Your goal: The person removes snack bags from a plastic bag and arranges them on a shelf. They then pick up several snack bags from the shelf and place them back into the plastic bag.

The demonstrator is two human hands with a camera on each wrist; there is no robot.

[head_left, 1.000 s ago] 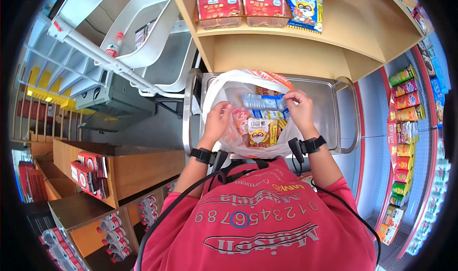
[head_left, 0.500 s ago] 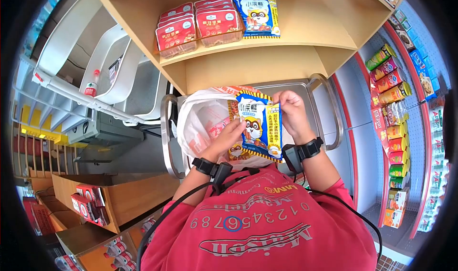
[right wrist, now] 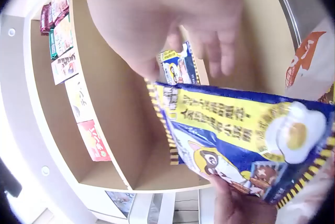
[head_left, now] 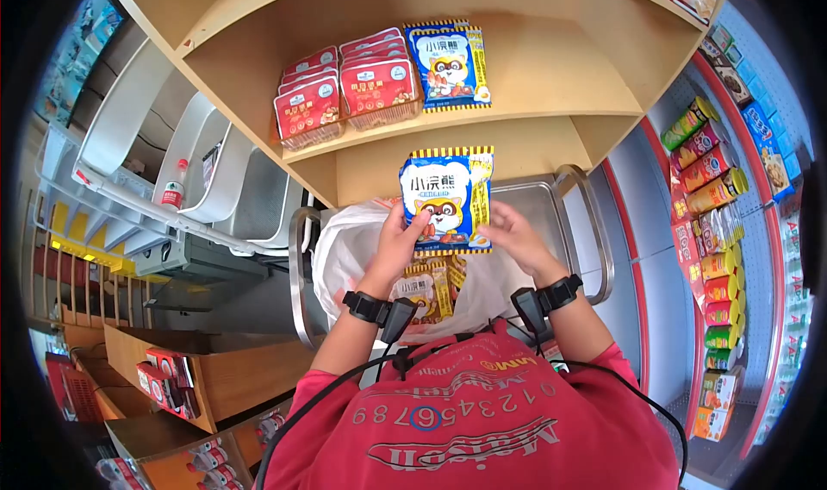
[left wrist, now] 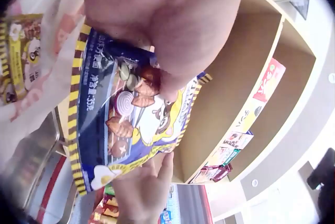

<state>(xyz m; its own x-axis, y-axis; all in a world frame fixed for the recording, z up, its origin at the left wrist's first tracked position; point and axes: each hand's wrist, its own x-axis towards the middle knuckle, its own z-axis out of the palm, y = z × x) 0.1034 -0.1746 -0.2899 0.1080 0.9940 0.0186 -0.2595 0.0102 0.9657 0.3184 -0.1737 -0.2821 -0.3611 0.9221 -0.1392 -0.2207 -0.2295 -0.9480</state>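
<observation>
A blue snack packet point(head_left: 439, 180) with a cartoon raccoon and yellow-and-black striped ends is held up above the plastic bag. My left hand point(head_left: 398, 242) grips its lower left, thumb on the front. Close by its lower right edge is my right hand point(head_left: 522, 244), fingers fairly straight; in the right wrist view the thumb of that hand point(right wrist: 167, 9) is at the packet's edge. Below, the white plastic bag point(head_left: 340, 247) gapes, with a brown and yellow raccoon packet point(head_left: 418, 293) inside. Similar blue packets point(head_left: 448, 68) stand on the wooden shelf point(head_left: 534, 102) ahead.
Red boxed snack packs point(head_left: 379, 85) stand left of the blue packets on the shelf. The bag rests on a metal trolley point(head_left: 538, 210) with raised handles. White tiered baskets point(head_left: 202, 175) are at the left, a rack of colourful snacks point(head_left: 715, 180) at the right.
Both hands were down in the bag, then drew out the blue packet together. It has since risen toward the shelf, and my right hand's grip on it has loosened. The head view has shifted.
</observation>
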